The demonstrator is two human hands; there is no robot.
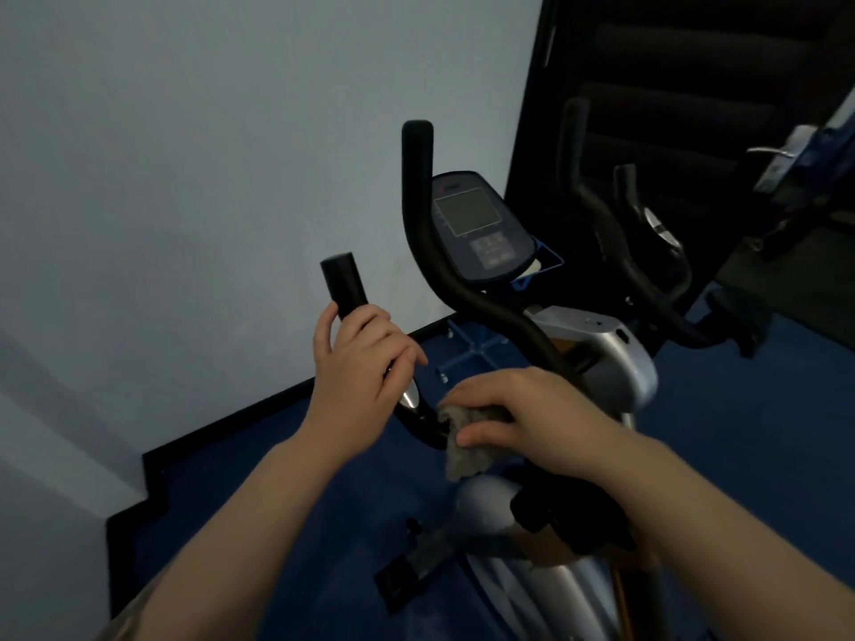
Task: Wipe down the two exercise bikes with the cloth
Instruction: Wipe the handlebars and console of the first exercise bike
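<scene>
From the head camera, the left hand [356, 358] has its grip closed around the near handlebar [344, 289] of the exercise bike [597, 363]; that bar's long axis runs up and slightly left, its capped end pointing toward the pale wall [185, 178]. The right hand [527, 416] presses a crumpled grey cloth [467, 455] against the bar where it bends low, fingers curled over the cloth and gripping it, thumb lying along its near edge. Part of the cloth hangs below the hand. A second curved handlebar [418, 187] rises upright beside the console [481, 224], whose screen tilts toward the camera. The bike's silver body stands on a blue floor [277, 478]. Further right, the dark handlebars of another bike [647, 252] stand before a black panel.
</scene>
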